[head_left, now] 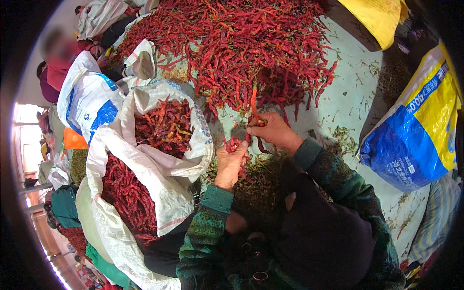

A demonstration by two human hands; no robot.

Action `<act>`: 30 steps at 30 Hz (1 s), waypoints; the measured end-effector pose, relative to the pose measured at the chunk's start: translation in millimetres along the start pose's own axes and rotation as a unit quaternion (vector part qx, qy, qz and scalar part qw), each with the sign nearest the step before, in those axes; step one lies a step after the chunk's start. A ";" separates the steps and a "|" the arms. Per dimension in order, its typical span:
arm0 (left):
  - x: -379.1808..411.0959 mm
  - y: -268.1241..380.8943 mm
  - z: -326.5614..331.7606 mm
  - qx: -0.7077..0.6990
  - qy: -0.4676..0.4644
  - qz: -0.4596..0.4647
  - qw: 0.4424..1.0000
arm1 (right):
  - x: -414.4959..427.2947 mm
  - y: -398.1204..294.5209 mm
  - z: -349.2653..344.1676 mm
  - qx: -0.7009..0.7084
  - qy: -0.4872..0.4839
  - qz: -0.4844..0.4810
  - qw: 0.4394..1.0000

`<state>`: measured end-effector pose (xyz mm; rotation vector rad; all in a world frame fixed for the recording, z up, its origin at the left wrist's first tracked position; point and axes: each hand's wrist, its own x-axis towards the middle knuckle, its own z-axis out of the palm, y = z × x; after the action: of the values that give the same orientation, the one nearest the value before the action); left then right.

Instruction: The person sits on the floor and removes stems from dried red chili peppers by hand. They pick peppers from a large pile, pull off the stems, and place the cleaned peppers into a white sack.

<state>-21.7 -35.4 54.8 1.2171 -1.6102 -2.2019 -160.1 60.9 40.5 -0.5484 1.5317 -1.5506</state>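
A broad heap of dried red chilli peppers (232, 54) spreads over the pale sheet (348, 69) before me. My right hand (277, 131), at the heap's near edge, pinches some chillies, one long red pod (253, 99) pointing up from its fingers and a darker one (261, 146) hanging below. Close beside it on the left, my left hand (231, 161) is closed around a small bunch of red chillies (232, 145), their ends poking out above and below the fist. Green-brown stems and scraps (259, 185) lie below both hands, between my legs.
Left of me, two open white woven sacks hold chillies: a farther sack (201, 145) and a nearer sack (174, 203). A blue, white and yellow printed bag (409, 145) stands at right. Another person (59, 69) sits at upper left. Stems (344, 137) litter the sheet.
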 end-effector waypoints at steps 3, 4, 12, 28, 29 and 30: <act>11.7 -25.6 -12.8 0.087 0.020 0.111 0.990 | -6.1 -8.5 4.6 0.101 -0.012 0.041 0.994; 13.3 -36.0 -23.8 0.094 0.046 0.115 0.988 | -13.2 -31.9 11.3 0.174 -0.020 0.037 0.984; 11.2 9.3 -25.1 -0.327 -0.077 -0.125 0.934 | -8.1 -0.1 -22.5 -0.135 0.020 0.104 0.985; 13.5 -2.2 -19.4 -0.310 -0.052 -0.047 0.948 | -24.1 21.8 20.8 -0.117 -0.089 0.037 0.988; 12.2 -0.7 -19.2 -0.303 -0.053 -0.034 0.951 | -26.5 20.2 24.7 -0.107 -0.078 0.053 0.990; 11.5 -0.7 -18.3 -0.296 -0.054 -0.021 0.953 | -28.6 14.7 27.7 -0.097 -0.068 0.070 0.990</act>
<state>-16.6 -54.8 46.7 0.9661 -0.8347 -2.5384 -118.7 70.1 37.9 -0.6281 1.5905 -1.2405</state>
